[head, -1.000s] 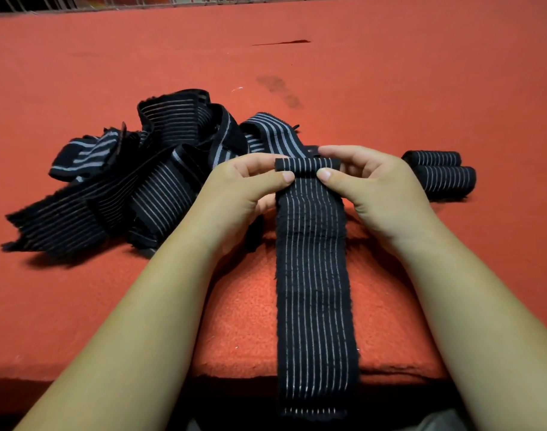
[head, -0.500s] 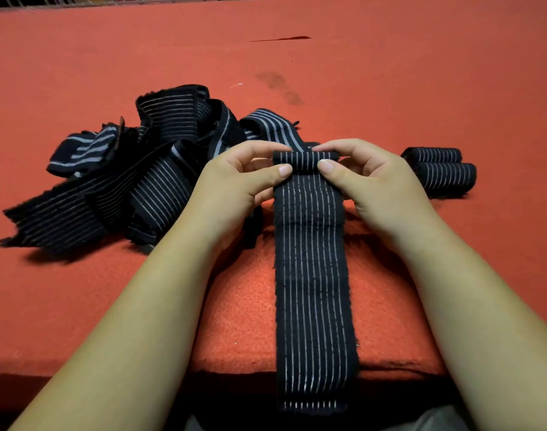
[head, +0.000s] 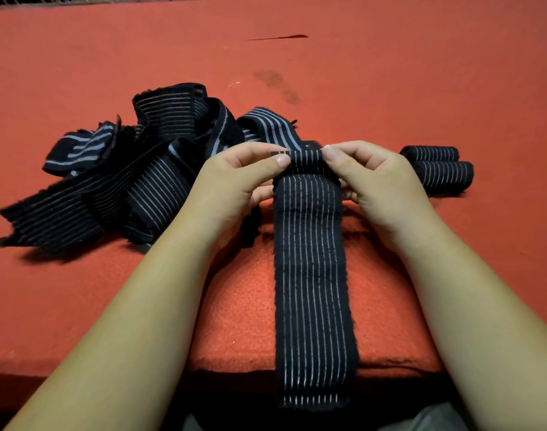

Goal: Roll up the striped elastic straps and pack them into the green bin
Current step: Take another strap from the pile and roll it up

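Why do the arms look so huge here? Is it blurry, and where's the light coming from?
Head view: the wide lens stretches the near forearms and slightly bows the far edge of the table; stripes on the strap, between left hand and right hand, read sharp, without glare; the pile throws its shadow toward the camera, so light likely comes from above and beyond.
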A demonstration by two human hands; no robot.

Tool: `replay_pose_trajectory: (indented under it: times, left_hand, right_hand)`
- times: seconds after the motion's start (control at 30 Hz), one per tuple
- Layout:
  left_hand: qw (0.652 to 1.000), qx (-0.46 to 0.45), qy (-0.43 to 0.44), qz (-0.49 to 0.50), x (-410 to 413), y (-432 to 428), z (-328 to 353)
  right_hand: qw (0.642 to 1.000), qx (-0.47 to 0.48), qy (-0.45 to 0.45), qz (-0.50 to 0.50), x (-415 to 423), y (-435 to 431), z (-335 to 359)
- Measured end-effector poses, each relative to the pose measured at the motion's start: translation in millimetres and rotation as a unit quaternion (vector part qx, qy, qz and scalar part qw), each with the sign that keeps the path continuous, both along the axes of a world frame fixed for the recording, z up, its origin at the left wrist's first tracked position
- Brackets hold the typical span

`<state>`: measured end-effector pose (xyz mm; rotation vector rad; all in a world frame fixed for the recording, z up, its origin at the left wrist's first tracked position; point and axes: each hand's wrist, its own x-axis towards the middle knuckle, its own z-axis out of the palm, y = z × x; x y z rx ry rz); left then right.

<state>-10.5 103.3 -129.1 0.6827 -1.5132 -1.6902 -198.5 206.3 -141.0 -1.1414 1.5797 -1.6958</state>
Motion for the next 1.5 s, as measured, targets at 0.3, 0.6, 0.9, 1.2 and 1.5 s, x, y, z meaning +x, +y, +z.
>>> replay_pose_trajectory:
  times: [0.3, 0.6, 0.9, 1.2, 1.5]
  left_hand:
    - [1.0, 0.006, -0.02, -0.001, -1, -3, -2]
    - [0.999, -0.023, -0.024, 0.033, 1, 1, -1]
    - [0.998, -0.042, -0.045, -0.008, 2, 5, 0]
    - [0.992, -0.082, -0.081, -0.047, 0, -4, -7]
    - [0.995, -0.058, -0.073, -0.034, 0, -7, -7]
  right_hand:
    - [0.999, -0.029, -0.026, 0.029, -1, -1, -2]
    - [0.999, -0.015, 0.023, 0.025, -1, 0, -1]
    - [0.996, -0.036, 0.075, -0.022, -3, -2, -4]
    - [0.998, -0.025, 0.057, -0.005, -5, 1, 0]
    - [0.998, -0.025, 0.059, 0.023, -10, 4, 0]
